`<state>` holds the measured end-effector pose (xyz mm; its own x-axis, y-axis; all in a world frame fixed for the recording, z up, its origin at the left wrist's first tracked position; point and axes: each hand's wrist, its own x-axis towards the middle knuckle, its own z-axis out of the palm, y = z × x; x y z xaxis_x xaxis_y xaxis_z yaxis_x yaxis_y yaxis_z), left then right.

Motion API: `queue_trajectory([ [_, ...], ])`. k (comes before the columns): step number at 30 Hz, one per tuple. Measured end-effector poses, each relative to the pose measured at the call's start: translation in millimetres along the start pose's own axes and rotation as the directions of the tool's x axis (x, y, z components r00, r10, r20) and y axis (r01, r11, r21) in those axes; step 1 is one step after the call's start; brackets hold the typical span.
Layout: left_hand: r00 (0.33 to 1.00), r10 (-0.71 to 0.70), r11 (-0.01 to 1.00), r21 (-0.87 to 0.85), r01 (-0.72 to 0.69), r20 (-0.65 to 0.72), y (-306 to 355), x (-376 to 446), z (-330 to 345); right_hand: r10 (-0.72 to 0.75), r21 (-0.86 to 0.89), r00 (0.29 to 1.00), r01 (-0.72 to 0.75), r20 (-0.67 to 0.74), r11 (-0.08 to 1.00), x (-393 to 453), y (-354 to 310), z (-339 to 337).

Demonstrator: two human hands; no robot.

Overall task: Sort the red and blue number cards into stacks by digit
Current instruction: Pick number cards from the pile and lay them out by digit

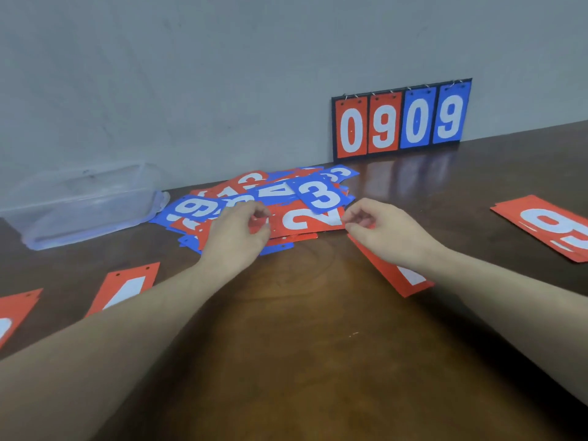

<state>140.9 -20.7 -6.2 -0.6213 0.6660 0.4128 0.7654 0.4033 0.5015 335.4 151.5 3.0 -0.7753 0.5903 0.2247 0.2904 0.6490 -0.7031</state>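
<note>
A loose heap of red and blue number cards (254,202) lies on the brown table by the wall. On its near side lies a red 2 card (305,219), with a blue 3 card (321,195) overlapping its far edge. My left hand (237,232) pinches the left end of the red 2 card. My right hand (381,227) pinches its right end with curled fingers. Under my right wrist lies a red card (394,272), its digit mostly hidden. A red 9 stack (547,227) lies at the right. Two red cards (124,288) lie at the near left.
A clear plastic box (82,208) stands at the left against the wall. A flip scoreboard (401,119) reading 0909 leans on the wall at the back right. Bare table (302,329) stretches between my forearms.
</note>
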Motion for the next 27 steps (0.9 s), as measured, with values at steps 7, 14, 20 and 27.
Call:
queue_trajectory([
  [7, 0.991, -0.121, 0.985, 0.13, 0.114, 0.051, -55, 11, -28, -0.059, -0.092, 0.998, 0.06, 0.013, 0.994, 27, -19, 27],
  [14, 0.974, -0.042, 0.956, 0.293, -0.025, 0.221, -76, 9, -29, 0.028, -0.349, 0.999, -0.016, 0.029, 0.937, 58, -25, 40],
  [20, 0.998, -0.069, 0.958, 0.28, 0.061, 0.016, -76, 2, -27, 0.185, -0.501, 0.981, -0.129, 0.063, 0.856, 88, -20, 49],
  [27, 0.984, -0.142, 0.971, 0.209, 0.117, 0.107, -81, 10, -27, 0.23, -0.478, 0.973, -0.198, 0.009, 0.856, 101, -20, 51],
])
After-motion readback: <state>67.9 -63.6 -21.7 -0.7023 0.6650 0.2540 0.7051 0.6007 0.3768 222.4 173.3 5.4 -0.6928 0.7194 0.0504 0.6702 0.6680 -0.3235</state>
